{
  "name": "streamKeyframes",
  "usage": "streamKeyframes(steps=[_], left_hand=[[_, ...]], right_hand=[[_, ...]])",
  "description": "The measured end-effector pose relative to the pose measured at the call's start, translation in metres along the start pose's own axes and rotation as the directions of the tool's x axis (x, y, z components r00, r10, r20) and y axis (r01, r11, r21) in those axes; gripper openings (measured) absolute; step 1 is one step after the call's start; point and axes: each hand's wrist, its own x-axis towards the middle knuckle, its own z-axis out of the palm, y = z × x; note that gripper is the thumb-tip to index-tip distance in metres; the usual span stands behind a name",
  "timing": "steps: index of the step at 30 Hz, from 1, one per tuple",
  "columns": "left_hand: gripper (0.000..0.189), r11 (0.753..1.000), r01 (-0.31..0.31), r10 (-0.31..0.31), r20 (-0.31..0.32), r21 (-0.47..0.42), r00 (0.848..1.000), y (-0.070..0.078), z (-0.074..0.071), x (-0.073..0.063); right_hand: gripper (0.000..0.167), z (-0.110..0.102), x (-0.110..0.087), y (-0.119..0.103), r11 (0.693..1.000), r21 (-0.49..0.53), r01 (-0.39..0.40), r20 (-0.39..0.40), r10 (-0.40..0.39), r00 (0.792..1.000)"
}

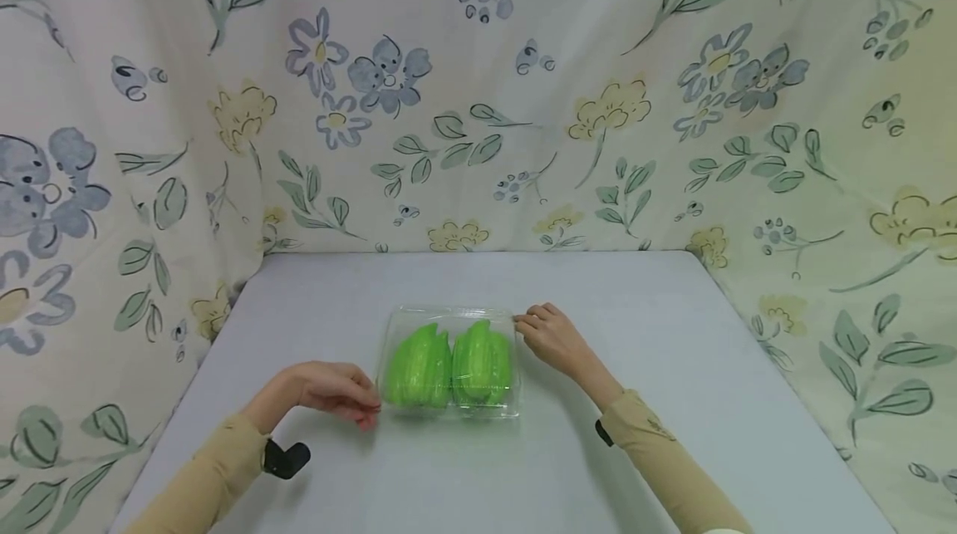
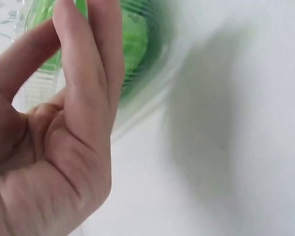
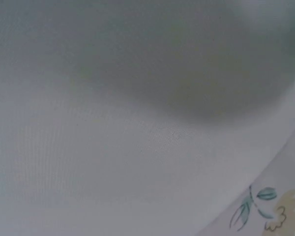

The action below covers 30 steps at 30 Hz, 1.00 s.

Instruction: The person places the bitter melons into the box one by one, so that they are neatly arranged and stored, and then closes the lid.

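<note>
A clear plastic box [image 1: 484, 412] with a see-through top lies on the white table. Inside it sit two bright green ribbed bundles [image 1: 419, 368] side by side; their exact kind is unclear. My left hand [image 1: 336, 389] pinches the box's lower left edge. In the left wrist view the thumb and fingertips of that hand [image 2: 83, 103] come together at the box's rim, partly cut off by the frame. At the upper right corner my right hand [image 1: 553, 337] pinches the box's edge with curled fingers. The right wrist view shows no hand, only table and shadow.
The white table [image 1: 598, 285] reaches back to a floral curtain [image 1: 478, 185], which also hangs along both sides. Dark wrist straps [image 1: 287, 459] sit at the sleeves. A shadow [image 2: 201, 132] falls on the table beside the left hand.
</note>
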Motion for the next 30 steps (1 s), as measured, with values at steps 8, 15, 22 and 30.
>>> streamKeyframes(steps=[8,15,22,30], left_hand=[[0.03,0.991,-0.05,0.021,-0.224,-0.124,0.974,0.006,0.002,0.008],[0.026,0.952,-0.128,0.028,-0.34,-0.277,0.94,0.012,-0.003,0.022],[0.028,0.936,-0.126,0.006,-0.342,-0.329,0.94,0.016,-0.003,0.029],[0.041,0.941,-0.146,0.03,-0.357,-0.305,0.934,0.016,-0.001,0.032]], right_hand=[[0.028,-0.009,0.003,-0.007,0.867,0.266,-0.422,0.198,0.379,0.904],[0.048,-0.026,0.0,-0.005,0.222,0.455,-0.863,0.675,0.546,0.496],[0.046,-0.036,-0.016,-0.007,-0.167,0.385,-0.908,0.921,0.13,0.367],[0.042,-0.032,-0.028,-0.017,-0.243,0.47,-0.849,0.882,0.108,0.458]])
